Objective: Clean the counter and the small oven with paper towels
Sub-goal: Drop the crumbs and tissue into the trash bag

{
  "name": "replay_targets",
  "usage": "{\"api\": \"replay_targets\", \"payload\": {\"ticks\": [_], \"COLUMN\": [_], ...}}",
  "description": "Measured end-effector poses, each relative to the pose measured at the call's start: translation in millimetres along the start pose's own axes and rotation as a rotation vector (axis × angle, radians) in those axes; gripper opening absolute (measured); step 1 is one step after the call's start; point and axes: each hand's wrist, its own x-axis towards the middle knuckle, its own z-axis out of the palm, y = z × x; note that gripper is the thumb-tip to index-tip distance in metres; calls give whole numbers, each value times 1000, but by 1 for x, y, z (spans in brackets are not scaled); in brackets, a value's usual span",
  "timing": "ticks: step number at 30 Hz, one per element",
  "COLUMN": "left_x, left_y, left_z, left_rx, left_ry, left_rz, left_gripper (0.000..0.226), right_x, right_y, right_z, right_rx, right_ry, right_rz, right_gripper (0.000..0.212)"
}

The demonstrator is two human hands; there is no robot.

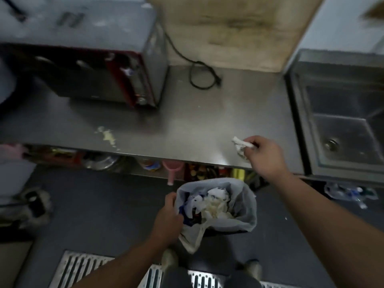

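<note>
Steel counter (187, 121) edge above bin (245, 204)

- The right hand (265, 155) pinches a crumpled paper towel (242, 145) over the front right part of the steel counter (197, 125).
- The left hand (169, 220) grips the rim of a lined waste bin (247, 206) held below the counter edge; crumpled white paper fills it.
- A pale yellowish smear (107, 137) lies on the counter near its front edge, left of centre.
- The small oven (99, 65), red-trimmed, stands at the back left; its door looks open, though blur makes that uncertain.
- A black cord (199, 73) loops on the counter just right of the oven.
- A steel sink (342, 121) adjoins the counter on the right.
- A metal floor grate (83, 269) lies at the person's feet.
</note>
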Motion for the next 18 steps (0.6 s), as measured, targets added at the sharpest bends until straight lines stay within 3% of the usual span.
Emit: {"api": "replay_targets", "payload": {"ticks": [9,18], "left_x": [-17,-12], "left_y": [-106,-147], "left_z": [-177,-238], "left_rx": [-56,-181], "left_ry": [238,435], "left_rz": [-172,-303], "left_gripper": [41,27], "right_x": [1,31], "right_y": [-163,-237], "right_z": [139,221], "right_rx": [-34,-109], "right_ry": [-193,-324], "right_rz": [-204,-382], "right_gripper": [14,20]}}
